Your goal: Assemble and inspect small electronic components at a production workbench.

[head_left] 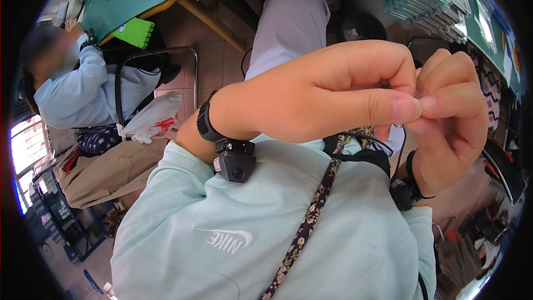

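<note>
My left hand [327, 91] reaches across in front of my chest, its fingers curled and its thumb pressed against the index finger. Close by, my right hand [458, 97] is closed too, and the two thumb tips meet. Something tiny and shiny shows between the fingertips, too small to name. Just below the left thumb is another small shiny bit [397, 126], with a thin dark cord [401, 147] hanging near it. A black strap with a small camera [236, 161] sits on my left wrist; a similar black device [401, 194] is at the right wrist.
Stacks of clear plastic cases [427, 8] stand ahead on a green-topped table [482, 28]. At the left, a person in light blue [91, 89] sits at another green table [133, 0]. A white plastic bag [155, 114] and a beige jacket [111, 172] are nearby.
</note>
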`<state>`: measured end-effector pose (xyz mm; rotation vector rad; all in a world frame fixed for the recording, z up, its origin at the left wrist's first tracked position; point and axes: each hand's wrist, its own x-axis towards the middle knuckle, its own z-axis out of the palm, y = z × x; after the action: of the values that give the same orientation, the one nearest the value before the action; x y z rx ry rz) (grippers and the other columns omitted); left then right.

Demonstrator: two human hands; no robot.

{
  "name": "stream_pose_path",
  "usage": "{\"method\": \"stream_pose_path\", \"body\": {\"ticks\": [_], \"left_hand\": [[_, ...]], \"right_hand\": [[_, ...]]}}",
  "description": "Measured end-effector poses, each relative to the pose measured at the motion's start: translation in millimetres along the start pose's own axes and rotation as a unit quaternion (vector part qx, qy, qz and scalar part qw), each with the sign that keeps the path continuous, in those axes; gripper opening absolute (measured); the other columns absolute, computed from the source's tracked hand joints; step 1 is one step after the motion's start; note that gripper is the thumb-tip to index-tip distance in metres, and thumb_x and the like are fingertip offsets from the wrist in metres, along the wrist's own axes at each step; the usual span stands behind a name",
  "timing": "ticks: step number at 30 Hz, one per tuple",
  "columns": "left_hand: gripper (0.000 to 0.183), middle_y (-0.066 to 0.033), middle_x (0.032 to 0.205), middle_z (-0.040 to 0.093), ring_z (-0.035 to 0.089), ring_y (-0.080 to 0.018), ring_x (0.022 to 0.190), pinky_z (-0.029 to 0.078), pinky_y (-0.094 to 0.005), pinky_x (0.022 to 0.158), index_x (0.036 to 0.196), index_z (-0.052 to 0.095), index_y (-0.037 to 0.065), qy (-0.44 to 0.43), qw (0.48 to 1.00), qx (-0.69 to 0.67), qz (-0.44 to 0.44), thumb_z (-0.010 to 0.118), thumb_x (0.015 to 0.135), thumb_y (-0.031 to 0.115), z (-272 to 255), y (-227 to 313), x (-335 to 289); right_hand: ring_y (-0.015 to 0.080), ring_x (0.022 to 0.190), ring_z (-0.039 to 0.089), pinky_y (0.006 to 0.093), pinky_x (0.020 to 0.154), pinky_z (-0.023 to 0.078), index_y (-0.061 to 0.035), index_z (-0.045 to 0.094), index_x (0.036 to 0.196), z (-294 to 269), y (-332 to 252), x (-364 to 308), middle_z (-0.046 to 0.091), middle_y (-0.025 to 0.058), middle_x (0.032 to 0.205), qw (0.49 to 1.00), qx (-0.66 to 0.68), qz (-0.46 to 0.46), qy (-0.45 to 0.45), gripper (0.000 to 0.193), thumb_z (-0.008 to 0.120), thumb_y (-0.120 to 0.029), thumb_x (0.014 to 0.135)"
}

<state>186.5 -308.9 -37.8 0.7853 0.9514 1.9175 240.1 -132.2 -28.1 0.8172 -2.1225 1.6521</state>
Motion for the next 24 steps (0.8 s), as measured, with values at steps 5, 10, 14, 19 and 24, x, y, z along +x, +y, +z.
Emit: {"method": "stream_pose_path", "body": {"ticks": [5, 10, 14, 19, 24], "left_hand": [[0.02, 0.002, 0.078, 0.052, 0.049, -0.0047, 0.073, 0.04, -0.0206, 0.063, 0.088, 0.05, 0.004, 0.001, 1.0, 0.005, -0.002, 0.054, 0.091, 0.023, 0.0, -2.9, 1.4], [0.019, 0.0018, 0.076, 0.05, 0.05, -0.0046, 0.073, 0.039, -0.0204, 0.063, 0.087, 0.049, 0.004, -0.012, 1.0, -0.02, -0.013, 0.053, 0.092, 0.022, -0.2, -4.3, 0.8], [0.019, 0.0014, 0.077, 0.049, 0.051, -0.0048, 0.074, 0.04, -0.0206, 0.064, 0.087, 0.048, 0.004, -0.02, 0.999, -0.038, -0.023, 0.051, 0.093, 0.022, -1.5, -5.1, 0.7], [0.019, 0.0006, 0.079, 0.05, 0.052, -0.0053, 0.076, 0.041, -0.0209, 0.066, 0.088, 0.048, 0.004, -0.015, 0.999, -0.042, -0.017, 0.05, 0.093, 0.022, -1.7, -6.3, -0.4], [0.019, 0.0002, 0.08, 0.051, 0.054, -0.0062, 0.077, 0.043, -0.0218, 0.068, 0.089, 0.048, 0.003, -0.005, 0.999, -0.04, -0.011, 0.05, 0.094, 0.021, -2.4, -4.0, -1.1]], "right_hand": [[0.0141, 0.067, 0.039, 0.0249, 0.058, 0.034, -0.0078, 0.054, 0.087, -2.0, 3.3, -1.2, 0.044, 0.0044, 0.079, 1.0, 0.012, -0.015, -0.002, 0.015, 0.062, -0.003, 0.075], [0.0136, 0.067, 0.039, 0.0248, 0.058, 0.034, -0.0095, 0.052, 0.088, -5.7, 3.8, -1.3, 0.041, 0.0035, 0.079, 0.998, 0.056, -0.007, -0.007, 0.011, 0.059, -0.008, 0.08], [0.013, 0.067, 0.039, 0.025, 0.059, 0.034, -0.0117, 0.049, 0.088, -3.6, 1.8, -1.6, 0.041, 0.0031, 0.08, 0.996, 0.09, 0.025, 0.016, 0.01, 0.057, -0.016, 0.085], [0.0136, 0.068, 0.04, 0.0259, 0.061, 0.034, -0.0132, 0.047, 0.088, -3.2, 4.5, -5.0, 0.04, 0.0026, 0.081, 0.99, 0.132, 0.042, 0.025, 0.012, 0.057, -0.021, 0.087], [0.0135, 0.069, 0.04, 0.0263, 0.063, 0.035, -0.0145, 0.046, 0.088, -4.4, -1.8, -3.2, 0.041, 0.0005, 0.081, 0.974, 0.208, 0.067, 0.059, 0.013, 0.057, -0.021, 0.088]]}}
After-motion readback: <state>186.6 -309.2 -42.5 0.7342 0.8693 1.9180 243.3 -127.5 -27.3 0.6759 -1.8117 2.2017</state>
